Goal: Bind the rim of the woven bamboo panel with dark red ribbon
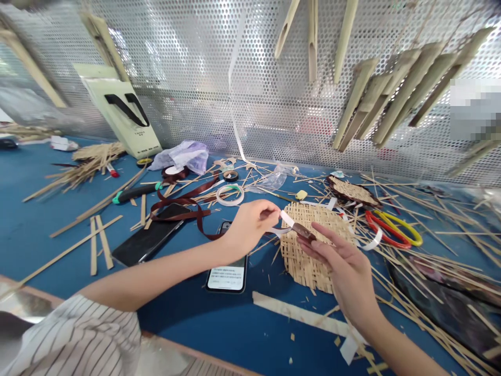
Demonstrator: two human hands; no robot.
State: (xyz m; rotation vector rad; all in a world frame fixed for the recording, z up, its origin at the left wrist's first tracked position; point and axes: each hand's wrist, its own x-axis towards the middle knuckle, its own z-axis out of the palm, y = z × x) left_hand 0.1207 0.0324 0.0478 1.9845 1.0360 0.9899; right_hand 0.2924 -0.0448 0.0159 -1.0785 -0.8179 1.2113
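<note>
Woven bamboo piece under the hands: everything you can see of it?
The woven bamboo piece is a pale, rounded panel of thin, flat strips in a tight checked weave, with unfinished strip ends jutting along its lower edge. It appears to lie flat on the blue table top, among loose bamboo strips. The right hand hovers over and partly hides it, and the left hand is just beyond its upper-left edge. Whether either hand touches it cannot be told.

A bamboo-craft workshop is shown: bamboo lengths (407, 93) are hung on perforated metal (203, 78), and strips (60, 257) are strewn across a blue workbench (203, 334).
</note>
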